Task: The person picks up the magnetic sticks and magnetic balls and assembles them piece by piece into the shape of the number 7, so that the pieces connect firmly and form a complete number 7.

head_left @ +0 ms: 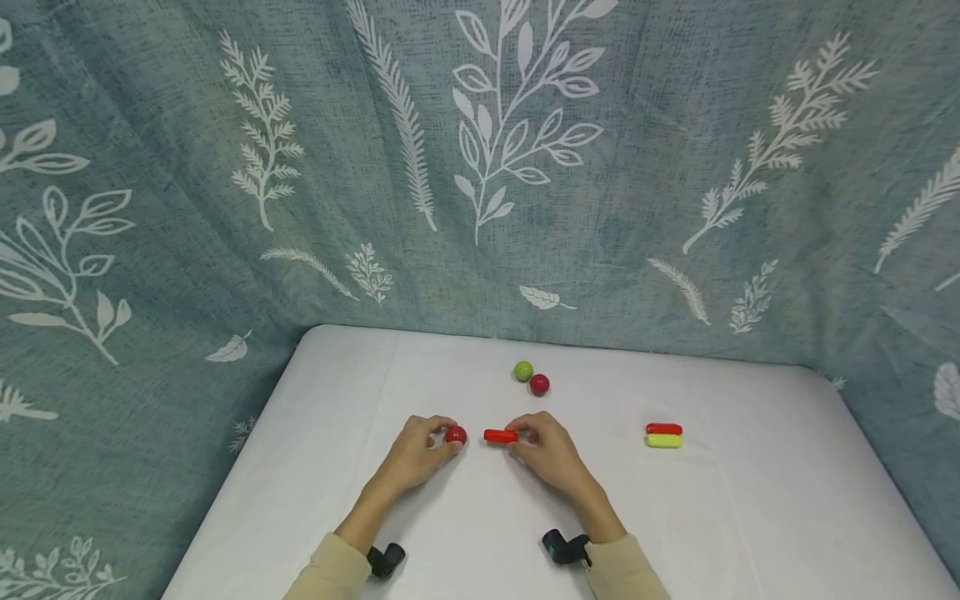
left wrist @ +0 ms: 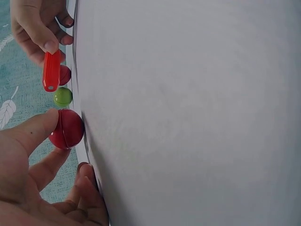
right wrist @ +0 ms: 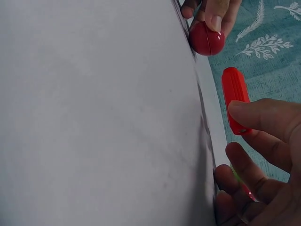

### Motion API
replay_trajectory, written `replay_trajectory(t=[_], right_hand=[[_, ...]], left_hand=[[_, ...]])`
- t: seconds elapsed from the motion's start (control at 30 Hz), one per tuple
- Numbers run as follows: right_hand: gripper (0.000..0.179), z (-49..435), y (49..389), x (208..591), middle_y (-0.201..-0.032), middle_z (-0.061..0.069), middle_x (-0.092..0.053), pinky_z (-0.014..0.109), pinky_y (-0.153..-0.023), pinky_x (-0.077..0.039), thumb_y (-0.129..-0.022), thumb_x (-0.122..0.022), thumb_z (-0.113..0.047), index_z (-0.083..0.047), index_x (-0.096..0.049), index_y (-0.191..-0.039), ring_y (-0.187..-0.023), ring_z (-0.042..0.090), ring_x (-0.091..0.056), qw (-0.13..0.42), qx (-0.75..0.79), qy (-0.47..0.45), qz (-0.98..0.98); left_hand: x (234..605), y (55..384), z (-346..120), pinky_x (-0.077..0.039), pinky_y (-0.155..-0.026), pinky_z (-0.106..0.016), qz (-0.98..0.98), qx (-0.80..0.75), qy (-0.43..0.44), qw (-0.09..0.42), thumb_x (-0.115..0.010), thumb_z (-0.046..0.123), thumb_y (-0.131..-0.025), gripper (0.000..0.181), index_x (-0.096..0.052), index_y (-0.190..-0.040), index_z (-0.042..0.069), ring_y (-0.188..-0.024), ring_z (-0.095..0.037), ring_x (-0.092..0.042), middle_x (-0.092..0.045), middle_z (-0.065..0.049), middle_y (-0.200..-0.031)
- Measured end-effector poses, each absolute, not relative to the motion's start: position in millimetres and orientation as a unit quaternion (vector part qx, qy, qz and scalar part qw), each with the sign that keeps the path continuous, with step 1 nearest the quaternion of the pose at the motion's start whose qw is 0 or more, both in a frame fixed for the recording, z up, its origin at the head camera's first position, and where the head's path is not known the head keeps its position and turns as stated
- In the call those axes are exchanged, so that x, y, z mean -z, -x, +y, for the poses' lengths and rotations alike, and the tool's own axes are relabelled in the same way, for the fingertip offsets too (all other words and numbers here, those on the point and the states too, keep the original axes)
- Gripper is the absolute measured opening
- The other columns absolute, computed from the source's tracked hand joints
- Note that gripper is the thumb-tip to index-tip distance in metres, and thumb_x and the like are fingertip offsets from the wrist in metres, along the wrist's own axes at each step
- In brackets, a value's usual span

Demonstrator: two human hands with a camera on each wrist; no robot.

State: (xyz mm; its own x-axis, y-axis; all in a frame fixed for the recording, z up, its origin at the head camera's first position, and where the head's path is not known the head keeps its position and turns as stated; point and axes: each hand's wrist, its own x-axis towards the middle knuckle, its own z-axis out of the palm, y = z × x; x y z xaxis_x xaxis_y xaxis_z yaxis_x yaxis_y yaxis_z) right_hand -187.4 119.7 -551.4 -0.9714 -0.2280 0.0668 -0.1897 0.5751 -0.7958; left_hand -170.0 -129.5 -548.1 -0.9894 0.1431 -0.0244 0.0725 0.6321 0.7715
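Between thumb and fingers my left hand (head_left: 415,454) pinches a shiny dark-red ball (left wrist: 67,129) with a seam round its middle. My right hand (head_left: 551,452) pinches one end of a bright red, ridged stick-shaped piece (right wrist: 236,101) with a small hole in its end. Both hands are low over the white table, the ball and the red piece facing each other with a small gap. Beyond them a green ball (head_left: 523,371) sits close to a second dark-red ball (head_left: 539,384).
To the right on the white table (head_left: 750,500) lie another red stick-shaped piece (head_left: 664,428) and a yellow-green one (head_left: 663,441), side by side. Patterned teal cloth (head_left: 330,167) hangs behind the table. Black devices (head_left: 564,547) are strapped at both wrists.
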Motion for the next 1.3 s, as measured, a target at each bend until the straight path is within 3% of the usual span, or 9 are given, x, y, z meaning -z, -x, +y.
replay_trajectory(t=[0.4,1.3], right_hand=[[0.017,104.9,191.8,555.9,-0.101,0.001,-0.062,0.040,-0.080,-0.045,-0.085,-0.079,-0.009,-0.017,-0.076,-0.100,-0.091,0.020,-0.053,0.031,0.428,0.134,0.893],[0.017,94.6,188.6,556.0,-0.099,0.002,-0.064,0.043,-0.078,-0.036,-0.085,-0.079,-0.013,-0.017,-0.076,-0.101,-0.090,0.022,-0.051,0.023,0.411,0.138,0.901]], left_hand=[[549.4,171.8,-131.5,-0.047,-0.073,-0.037,0.900,-0.429,-0.066,0.051,-0.076,0.027,-0.090,0.034,-0.069,-0.121,0.016,-0.093,-0.022,-0.052,-0.055,-0.010,-0.107],[546.3,169.2,-131.4,-0.046,-0.070,-0.036,0.898,-0.433,-0.067,0.046,-0.076,0.026,-0.090,0.034,-0.069,-0.121,0.014,-0.092,-0.023,-0.051,-0.055,-0.011,-0.108]])
